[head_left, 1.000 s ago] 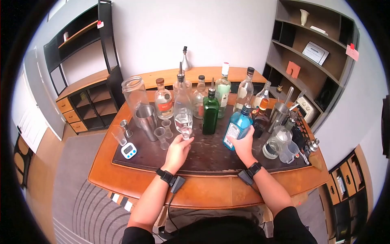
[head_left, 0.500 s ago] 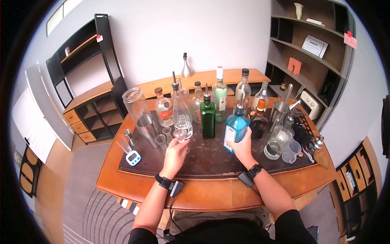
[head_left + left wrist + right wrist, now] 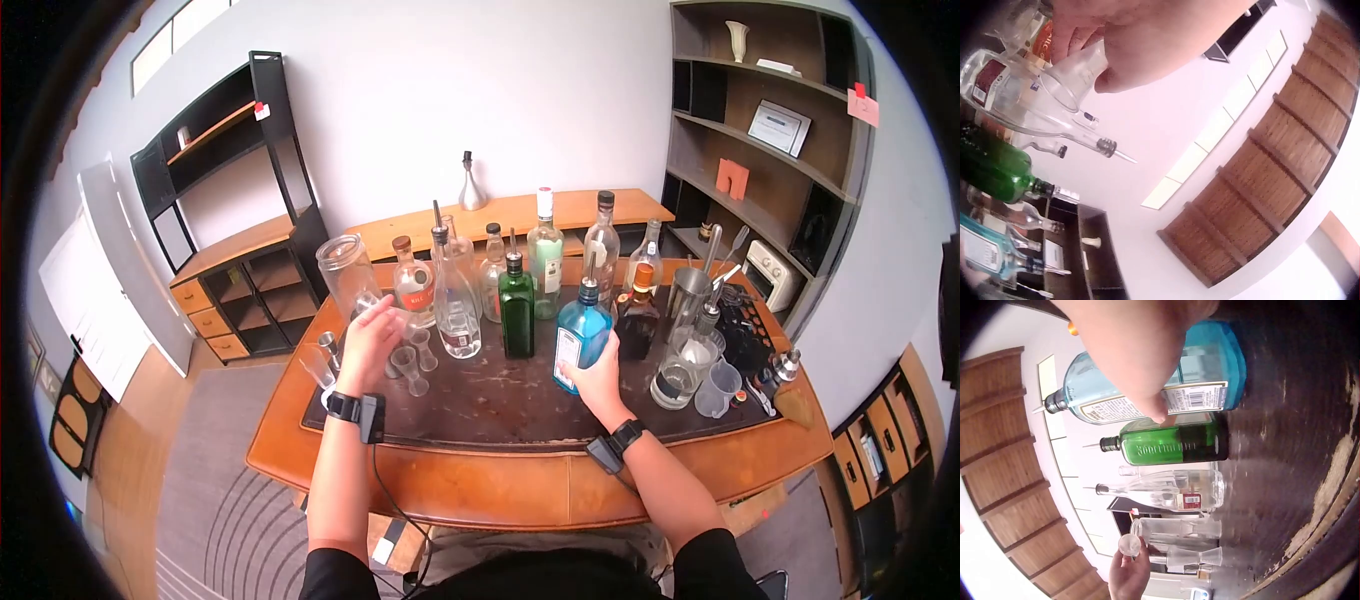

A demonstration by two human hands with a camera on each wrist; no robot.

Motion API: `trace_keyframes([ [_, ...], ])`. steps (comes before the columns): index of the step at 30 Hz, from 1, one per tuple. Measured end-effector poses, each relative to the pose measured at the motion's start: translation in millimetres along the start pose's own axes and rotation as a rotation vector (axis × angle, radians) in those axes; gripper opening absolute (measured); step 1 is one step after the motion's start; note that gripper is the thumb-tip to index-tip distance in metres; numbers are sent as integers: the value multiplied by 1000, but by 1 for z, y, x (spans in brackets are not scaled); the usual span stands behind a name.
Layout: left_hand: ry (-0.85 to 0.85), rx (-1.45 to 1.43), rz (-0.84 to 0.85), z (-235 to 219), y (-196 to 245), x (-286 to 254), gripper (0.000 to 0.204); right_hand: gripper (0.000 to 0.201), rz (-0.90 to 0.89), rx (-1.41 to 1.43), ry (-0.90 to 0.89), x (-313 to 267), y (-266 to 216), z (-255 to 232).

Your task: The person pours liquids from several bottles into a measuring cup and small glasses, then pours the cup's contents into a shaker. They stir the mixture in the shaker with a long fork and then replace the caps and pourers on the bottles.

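In the head view my left hand (image 3: 370,345) is raised at the left, in front of the big glass jar (image 3: 345,262). Its fingers pinch a small clear flared measuring cup (image 3: 1069,84), whose round mouth faces the bottles in the left wrist view. My right hand (image 3: 598,375) grips the blue bottle (image 3: 582,330) round its body, thumb across the label; the bottle stands upright with a pourer in its neck. Left of it are a green bottle (image 3: 517,318) and a clear bottle (image 3: 458,318), both with pourers. Clear hourglass jiggers (image 3: 412,372) stand near my left hand.
Several more bottles, among them an orange-capped dark one (image 3: 637,325), stand along the back. At the right are a metal tin (image 3: 688,293) with bar tools, a glass mixing jar (image 3: 676,382) and a plastic measuring jug (image 3: 718,388). A clear tapered glass (image 3: 318,367) stands far left.
My left hand has moved left and up with the small cup, away from the front of the clear bottle. My right hand keeps its hold on the blue bottle, which is now more upright.
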State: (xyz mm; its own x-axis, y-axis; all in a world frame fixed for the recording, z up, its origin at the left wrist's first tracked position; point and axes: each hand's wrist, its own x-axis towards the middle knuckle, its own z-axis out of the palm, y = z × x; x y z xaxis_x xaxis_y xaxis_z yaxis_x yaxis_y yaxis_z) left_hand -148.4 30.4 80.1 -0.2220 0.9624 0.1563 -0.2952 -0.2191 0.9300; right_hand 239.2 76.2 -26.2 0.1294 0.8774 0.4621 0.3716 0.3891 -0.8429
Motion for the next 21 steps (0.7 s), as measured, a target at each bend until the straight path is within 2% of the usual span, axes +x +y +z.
trace_keyframes([
  [2,-6,-229,-46,-4,7,5,37,110,-3,9,-5,0,-1,-1],
  [3,-6,-229,-46,-6,12,8,37,110,-3,9,-4,0,0,-1],
  [5,-30,-732,-223,-14,20,13,34,110,-7,3,-10,1,1,0],
  [6,-88,-893,-241,-17,23,16,34,110,-6,3,-10,0,1,-1],
  [10,-61,-1044,-219,-17,30,20,32,111,13,-18,-7,1,1,0],
  [14,-60,-971,-156,0,31,16,33,113,24,-24,0,0,4,1],
  [17,-70,-328,49,43,26,-13,35,114,19,-37,11,1,6,2],
  [19,-74,169,57,49,-13,-20,32,113,8,-17,29,-1,4,4],
  [21,-210,758,470,66,-46,-35,26,113,-4,-3,51,0,4,5],
])
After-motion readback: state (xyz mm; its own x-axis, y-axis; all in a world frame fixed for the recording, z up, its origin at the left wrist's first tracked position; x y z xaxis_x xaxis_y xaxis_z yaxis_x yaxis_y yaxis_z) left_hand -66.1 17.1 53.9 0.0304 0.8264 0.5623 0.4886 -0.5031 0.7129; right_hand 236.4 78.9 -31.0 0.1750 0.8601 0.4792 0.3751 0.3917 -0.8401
